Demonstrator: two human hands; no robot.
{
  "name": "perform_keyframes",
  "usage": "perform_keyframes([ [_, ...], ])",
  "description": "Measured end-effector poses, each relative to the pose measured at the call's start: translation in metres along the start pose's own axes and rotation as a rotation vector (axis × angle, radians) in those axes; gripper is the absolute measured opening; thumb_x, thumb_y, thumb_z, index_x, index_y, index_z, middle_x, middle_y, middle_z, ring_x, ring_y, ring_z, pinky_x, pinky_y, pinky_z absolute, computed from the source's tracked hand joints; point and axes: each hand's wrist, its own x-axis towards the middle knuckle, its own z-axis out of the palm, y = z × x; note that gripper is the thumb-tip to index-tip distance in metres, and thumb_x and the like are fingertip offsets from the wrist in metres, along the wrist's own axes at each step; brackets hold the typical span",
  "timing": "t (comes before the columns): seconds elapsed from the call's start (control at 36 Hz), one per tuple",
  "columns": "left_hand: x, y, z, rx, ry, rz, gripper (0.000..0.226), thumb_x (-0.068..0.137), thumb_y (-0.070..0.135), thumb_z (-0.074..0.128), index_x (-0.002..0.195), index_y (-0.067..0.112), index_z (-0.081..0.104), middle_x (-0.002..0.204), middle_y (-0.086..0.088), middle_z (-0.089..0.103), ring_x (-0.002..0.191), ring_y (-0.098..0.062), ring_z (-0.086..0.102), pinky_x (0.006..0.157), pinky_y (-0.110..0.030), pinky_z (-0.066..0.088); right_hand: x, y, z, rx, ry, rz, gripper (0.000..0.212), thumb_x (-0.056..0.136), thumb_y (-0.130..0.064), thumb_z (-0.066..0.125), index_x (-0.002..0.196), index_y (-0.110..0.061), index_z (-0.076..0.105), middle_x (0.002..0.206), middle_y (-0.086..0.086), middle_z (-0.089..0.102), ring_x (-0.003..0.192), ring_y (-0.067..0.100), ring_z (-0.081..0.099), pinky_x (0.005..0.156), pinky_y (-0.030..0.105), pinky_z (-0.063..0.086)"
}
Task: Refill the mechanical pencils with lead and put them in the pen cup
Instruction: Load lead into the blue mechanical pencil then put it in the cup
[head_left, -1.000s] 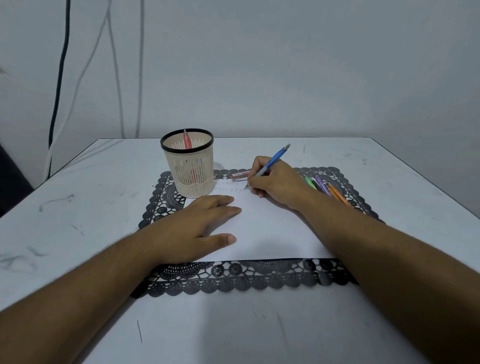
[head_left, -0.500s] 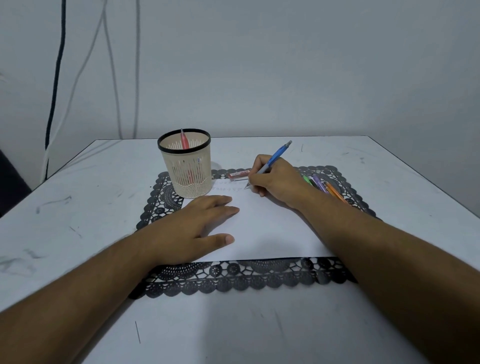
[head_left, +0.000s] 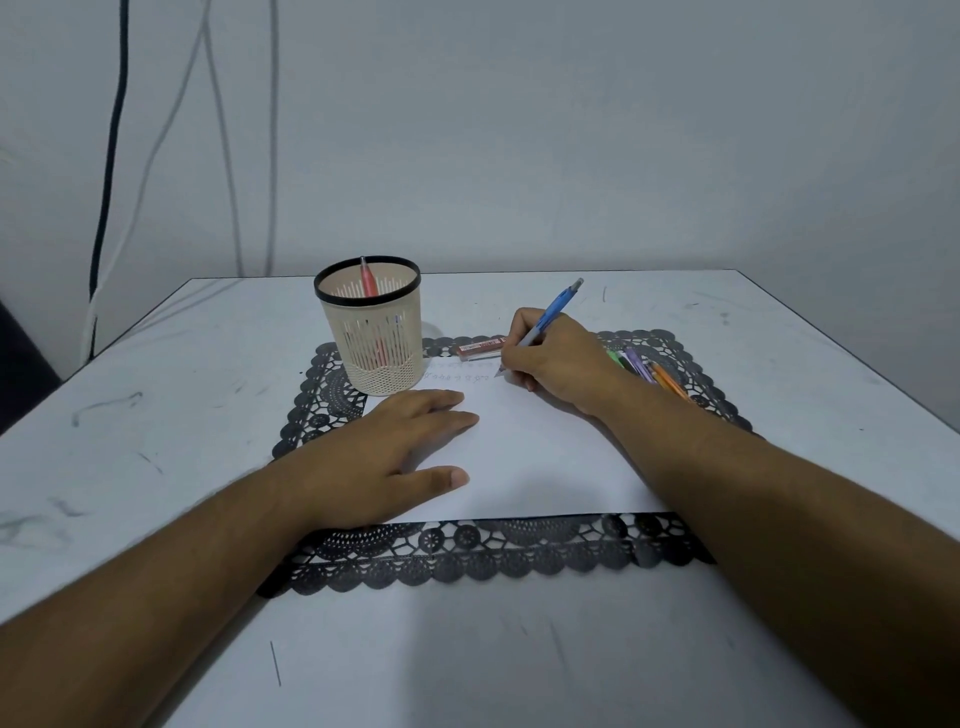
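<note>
Gripping the blue mechanical pencil (head_left: 551, 318) in a writing hold, my right hand (head_left: 558, 364) has its fingers curled round the lower barrel, and the metal tip touches the white sheet of paper (head_left: 540, 457) near its far edge. Faint pencil marks show on the paper just left of the tip; I cannot read them. The pencil tilts up and away to the right, its cap end above the knuckles.

My left hand (head_left: 384, 452) lies flat on the near left part of the sheet, fingers straight and spread a little, thumb out toward me, holding nothing.

The paper sits on a black lace-pattern placemat (head_left: 467, 561), which lies on the scuffed white table (head_left: 156, 415). At the far left corner of the mat stands the cream mesh pen cup with a black rim (head_left: 371, 332), upright, just beside the paper's corner. One red mechanical pencil (head_left: 368, 278) leans inside it, its end above the rim.

A small red lead refill case (head_left: 480, 348) lies flat on the mat just beyond the paper, between the cup and my right hand, close to the fingers. Behind my right wrist, on the mat's right side, lies a cluster of green, purple and orange mechanical pencils (head_left: 652, 371), partly hidden by the arm.
</note>
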Motion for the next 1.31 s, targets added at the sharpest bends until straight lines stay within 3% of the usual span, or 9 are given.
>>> perform_keyframes([
  [0.17, -0.0004, -0.0004, 0.0002, -0.009, -0.003, -0.003, 0.073, 0.091, 0.072, 0.040, 0.157, 0.044, 0.031, 0.166, 0.021, 0.015, 0.151, 0.005, 0.008, 0.120, -0.020, 0.016, -0.0017, -0.0022, 0.0010, -0.017, 0.018, 0.010, 0.011, 0.092, -0.003, 0.066, 0.085, -0.006, 0.058, 0.081, 0.024, 0.069, 0.052, 0.006, 0.061, 0.051, 0.016, 0.049],
  [0.28, -0.0010, 0.0004, -0.0002, -0.010, -0.005, -0.003, 0.074, 0.090, 0.073, 0.039, 0.157, 0.043, 0.031, 0.166, 0.022, 0.015, 0.151, 0.005, 0.008, 0.120, -0.019, 0.016, -0.0062, -0.0051, -0.0017, 0.038, -0.013, 0.029, 0.018, 0.091, -0.001, 0.067, 0.081, -0.007, 0.054, 0.077, 0.015, 0.059, 0.068, 0.017, 0.063, 0.050, 0.014, 0.047],
  [0.47, -0.0009, 0.0004, -0.0005, -0.006, 0.004, 0.000, 0.073, 0.091, 0.072, 0.040, 0.157, 0.043, 0.032, 0.166, 0.023, 0.015, 0.151, 0.007, 0.009, 0.118, -0.016, 0.015, -0.0062, -0.0066, 0.0018, 0.019, -0.017, 0.004, 0.016, 0.092, -0.001, 0.066, 0.081, -0.008, 0.059, 0.072, 0.009, 0.062, 0.057, 0.007, 0.061, 0.051, 0.014, 0.047],
  [0.86, -0.0012, -0.0004, -0.0007, 0.001, -0.005, -0.003, 0.072, 0.092, 0.073, 0.040, 0.157, 0.045, 0.030, 0.166, 0.024, 0.014, 0.150, 0.007, 0.008, 0.118, -0.019, 0.016, -0.0067, -0.0075, 0.0027, 0.024, -0.036, 0.014, 0.021, 0.093, -0.003, 0.068, 0.077, -0.011, 0.057, 0.075, 0.007, 0.060, 0.069, 0.013, 0.061, 0.053, 0.013, 0.048],
  [1.03, -0.0009, 0.0029, -0.0019, 0.000, -0.006, -0.004, 0.070, 0.093, 0.069, 0.042, 0.158, 0.043, 0.030, 0.166, 0.023, 0.014, 0.150, 0.007, 0.008, 0.116, -0.015, 0.014, -0.0086, -0.0045, -0.0041, 0.099, 0.031, 0.006, 0.017, 0.094, 0.001, 0.064, 0.081, -0.005, 0.055, 0.077, 0.017, 0.058, 0.057, 0.011, 0.056, 0.049, 0.015, 0.046],
  [1.31, -0.0009, 0.0012, -0.0008, -0.004, -0.002, -0.007, 0.070, 0.093, 0.070, 0.042, 0.157, 0.045, 0.030, 0.165, 0.025, 0.014, 0.150, 0.008, 0.009, 0.116, -0.016, 0.015, -0.0065, -0.0013, -0.0063, 0.017, 0.005, 0.009, 0.017, 0.092, -0.002, 0.066, 0.079, -0.009, 0.057, 0.071, 0.006, 0.061, 0.053, 0.000, 0.057, 0.050, 0.012, 0.045],
])
